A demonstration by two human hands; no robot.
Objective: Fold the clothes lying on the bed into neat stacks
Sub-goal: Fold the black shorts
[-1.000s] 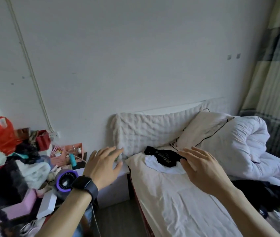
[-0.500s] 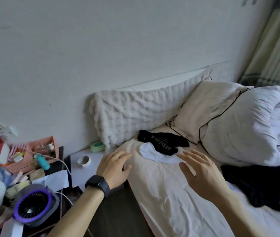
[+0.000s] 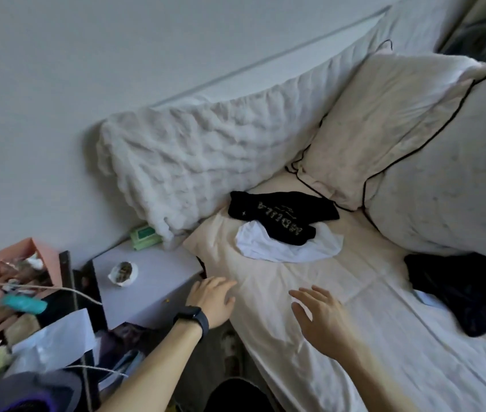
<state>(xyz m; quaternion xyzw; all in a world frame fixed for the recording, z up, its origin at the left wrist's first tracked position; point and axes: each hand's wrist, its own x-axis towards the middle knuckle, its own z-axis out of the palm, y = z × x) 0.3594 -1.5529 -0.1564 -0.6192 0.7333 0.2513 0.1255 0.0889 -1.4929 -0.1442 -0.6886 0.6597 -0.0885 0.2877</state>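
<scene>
A small black garment with pale lettering lies on top of a white garment near the head of the bed. A dark heap of clothes lies at the right edge. My left hand, with a black wristband, hovers over the bed's left edge with fingers relaxed, holding nothing. My right hand is spread above the cream sheet, empty. Both hands are well short of the black and white garments.
A white quilted blanket leans on the wall, beside a cream pillow and a white duvet. Left of the bed stands a grey side table with a small bowl and a green box; cluttered shelves lie further left.
The view has tilted down and closer to the bed. Both hands have lowered toward the near sheet, and the left hand has moved right to the bed's edge.
</scene>
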